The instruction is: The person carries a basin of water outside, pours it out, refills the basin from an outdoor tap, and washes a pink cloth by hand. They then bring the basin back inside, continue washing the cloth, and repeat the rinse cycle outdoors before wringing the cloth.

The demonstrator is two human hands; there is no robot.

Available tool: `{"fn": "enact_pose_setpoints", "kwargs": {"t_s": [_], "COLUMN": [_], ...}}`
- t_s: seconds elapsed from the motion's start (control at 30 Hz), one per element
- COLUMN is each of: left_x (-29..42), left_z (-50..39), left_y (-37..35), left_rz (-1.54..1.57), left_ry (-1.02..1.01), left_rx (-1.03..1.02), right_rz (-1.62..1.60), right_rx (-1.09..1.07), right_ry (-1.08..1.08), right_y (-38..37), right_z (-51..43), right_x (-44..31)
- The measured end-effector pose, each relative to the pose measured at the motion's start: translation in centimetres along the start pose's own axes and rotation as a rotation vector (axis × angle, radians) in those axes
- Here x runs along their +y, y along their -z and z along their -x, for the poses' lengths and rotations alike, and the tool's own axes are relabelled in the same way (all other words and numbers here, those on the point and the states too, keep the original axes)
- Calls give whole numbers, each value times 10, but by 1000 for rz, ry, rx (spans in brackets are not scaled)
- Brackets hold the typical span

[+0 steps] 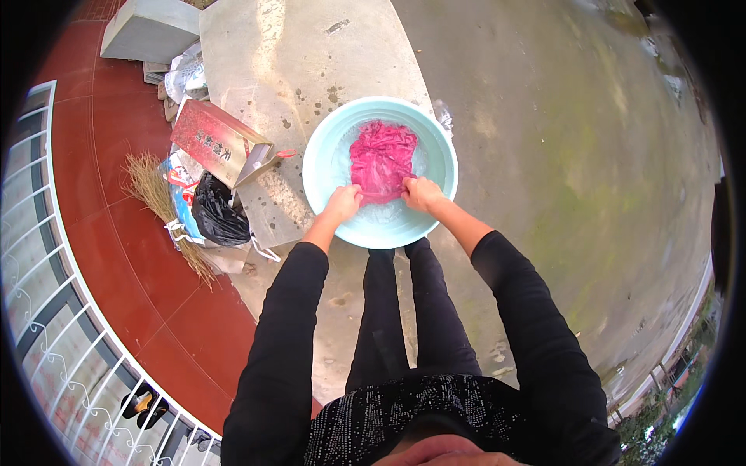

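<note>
A wet pink cloth (384, 154) lies spread in a round light-blue plastic basin (317, 137) that holds water. My left hand (342, 204) grips the cloth's near left corner, its fingers curled around the edge. At the near right corner, my right hand (422, 193) pinches the fabric in the same way. Between both hands the near edge of the cloth is drawn fairly straight, while its far part is wrinkled. Both wrists reach in over the basin's near rim.
The basin stands on a concrete slab (361, 41). Left of it are a red cardboard box (215, 137), a black plastic bag (218, 215) and a straw broom (148, 180). A white metal railing (76, 291) borders red tiles (128, 256). Farther back sits a grey block (151, 32).
</note>
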State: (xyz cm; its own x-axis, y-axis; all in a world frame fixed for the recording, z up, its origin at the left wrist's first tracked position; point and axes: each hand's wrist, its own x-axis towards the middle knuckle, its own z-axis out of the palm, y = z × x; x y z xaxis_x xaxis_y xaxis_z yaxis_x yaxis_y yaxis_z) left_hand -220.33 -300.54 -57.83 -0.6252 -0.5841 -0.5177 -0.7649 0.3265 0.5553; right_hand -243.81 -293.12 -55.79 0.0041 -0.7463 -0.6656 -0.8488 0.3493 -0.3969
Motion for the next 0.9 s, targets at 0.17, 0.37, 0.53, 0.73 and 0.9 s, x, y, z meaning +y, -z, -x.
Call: {"fn": "enact_pose_setpoints", "kwargs": {"t_s": [0.17,0.37,0.53,0.73,0.9], "left_x": [66,202,233,142,39], "left_z": [78,197,230,128,27], "left_y": [123,297,369,254,57], "left_rz": [700,496,428,370,267], "left_ry": [4,-453,-682,-384,-60], "left_rx": [233,625,632,429,362], "right_rz": [-622,-758,-580,-711,-489], "right_rx": [149,462,819,618,457], "right_ry": [240,644,829,511,132], "right_y": [128,287,335,234,62], "right_z": [100,249,287,179,39], "right_x": [-14,-103,-135,-67,-10]}}
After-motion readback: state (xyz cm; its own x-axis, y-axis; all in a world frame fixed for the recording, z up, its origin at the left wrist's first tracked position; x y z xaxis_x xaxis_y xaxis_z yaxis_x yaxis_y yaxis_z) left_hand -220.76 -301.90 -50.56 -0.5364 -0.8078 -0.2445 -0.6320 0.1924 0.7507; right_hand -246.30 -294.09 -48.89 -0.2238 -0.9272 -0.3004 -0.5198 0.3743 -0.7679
